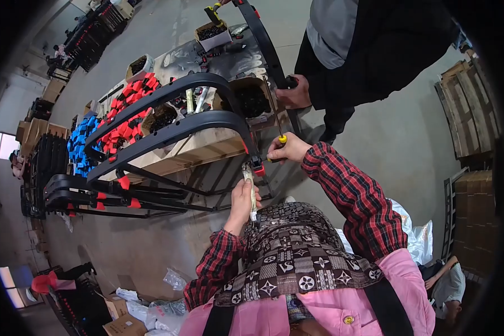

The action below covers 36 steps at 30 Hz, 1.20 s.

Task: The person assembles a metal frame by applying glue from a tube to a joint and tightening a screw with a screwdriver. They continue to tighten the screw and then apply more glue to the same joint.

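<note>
My left hand (241, 199) is closed around a wrench (250, 187) whose handle is wrapped in pale tape. The wrench's metal head is right at the lower end of a black curved frame (207, 119), beside a red end piece (259, 169). To the right of that end, my right hand (290, 150) grips a screwdriver (283, 138) with a yellow and black handle, its long thin shaft pointing up and away. A second black curved frame (199, 82) lies just behind the first.
Across the table (193, 154), a co-worker's hand (297, 92) holds another black frame (263, 39). Red parts (130, 112), blue parts (83, 143) and boxes of dark small parts (251, 101) cover the tabletop. Wooden pallets (467, 106) stand at right; cartons (123, 325) and plastic bags lie lower left.
</note>
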Motion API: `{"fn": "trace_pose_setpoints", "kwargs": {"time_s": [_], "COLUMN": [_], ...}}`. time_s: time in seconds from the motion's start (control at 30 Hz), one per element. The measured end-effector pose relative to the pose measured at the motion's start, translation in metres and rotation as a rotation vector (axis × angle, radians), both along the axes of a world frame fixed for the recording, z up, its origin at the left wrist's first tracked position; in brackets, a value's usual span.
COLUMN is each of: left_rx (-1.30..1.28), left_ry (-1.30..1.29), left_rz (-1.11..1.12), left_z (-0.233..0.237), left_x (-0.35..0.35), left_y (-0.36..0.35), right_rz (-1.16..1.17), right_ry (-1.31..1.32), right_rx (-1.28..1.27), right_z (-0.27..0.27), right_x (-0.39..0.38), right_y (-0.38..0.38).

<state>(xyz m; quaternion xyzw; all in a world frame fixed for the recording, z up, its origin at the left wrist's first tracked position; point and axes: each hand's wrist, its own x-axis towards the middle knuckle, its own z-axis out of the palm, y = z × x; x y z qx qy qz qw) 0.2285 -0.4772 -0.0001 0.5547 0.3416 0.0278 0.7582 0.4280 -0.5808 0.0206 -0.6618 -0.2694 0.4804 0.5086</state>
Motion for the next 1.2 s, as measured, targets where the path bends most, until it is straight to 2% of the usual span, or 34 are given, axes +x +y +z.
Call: {"fn": "trace_pose_setpoints", "kwargs": {"time_s": [0.07, 0.1, 0.17, 0.27, 0.33, 0.4, 0.43, 0.5, 0.53, 0.6, 0.67, 0.77, 0.83, 0.9, 0.97, 1.07, 1.1, 1.2], "left_rx": [0.166, 0.162, 0.243, 0.233, 0.193, 0.000, -0.058, 0.139, 0.086, 0.134, 0.194, 0.116, 0.042, 0.008, -0.196, -0.273, -0.272, 0.008], "left_ry": [0.068, 0.070, 0.208, 0.299, 0.312, 0.194, 0.225, 0.232, 0.129, 0.048, 0.060, 0.157, 0.081, 0.044, 0.041, 0.023, 0.023, -0.232], "left_rz": [-0.142, -0.141, -0.299, -0.510, -0.512, -0.534, -0.649, -0.550, -0.403, -0.082, 0.198, 0.140, 0.041, 0.039, 0.021, -0.029, -0.032, 0.098], "left_z": [0.009, 0.018, 0.040, 0.054, 0.069, 0.082, 0.089, 0.062, 0.067, 0.067, 0.034, 0.012, 0.010, 0.000, -0.001, 0.001, 0.000, -0.013], "left_x": [0.005, 0.007, 0.012, 0.020, 0.026, 0.031, 0.036, 0.032, 0.029, 0.025, 0.032, 0.041, 0.045, 0.045, 0.047, 0.049, 0.049, 0.042], "left_y": [0.007, 0.010, 0.020, 0.040, 0.046, 0.051, 0.046, 0.024, 0.023, 0.027, 0.035, 0.033, 0.030, 0.036, 0.044, 0.053, 0.050, 0.032], "right_rz": [0.005, 0.008, 0.013, 0.022, 0.027, 0.022, 0.020, 0.020, 0.024, 0.041, 0.014, 0.012, 0.020, 0.020, 0.016, -0.003, -0.004, -0.002], "right_ry": [0.011, 0.024, 0.010, -0.010, -0.019, 0.003, 0.006, -0.005, -0.003, 0.023, 0.012, 0.003, 0.007, 0.015, 0.016, 0.005, 0.010, -0.010], "right_rx": [0.003, 0.003, -0.014, -0.033, -0.041, -0.025, -0.027, -0.009, 0.008, -0.009, -0.043, -0.044, -0.056, -0.050, -0.040, -0.062, -0.065, -0.081], "right_z": [-0.005, -0.007, -0.002, -0.002, -0.001, 0.000, -0.001, -0.002, -0.002, -0.006, -0.007, -0.001, 0.000, -0.002, -0.001, 0.002, 0.002, 0.006], "right_x": [0.002, 0.002, 0.002, 0.004, 0.005, 0.004, 0.003, 0.003, 0.005, 0.004, 0.003, 0.003, 0.002, 0.002, 0.002, 0.002, 0.002, 0.000], "right_y": [0.001, 0.000, 0.001, 0.002, 0.003, 0.003, 0.003, 0.001, 0.002, -0.001, 0.000, 0.000, 0.000, 0.000, 0.001, 0.001, 0.000, 0.001]}}
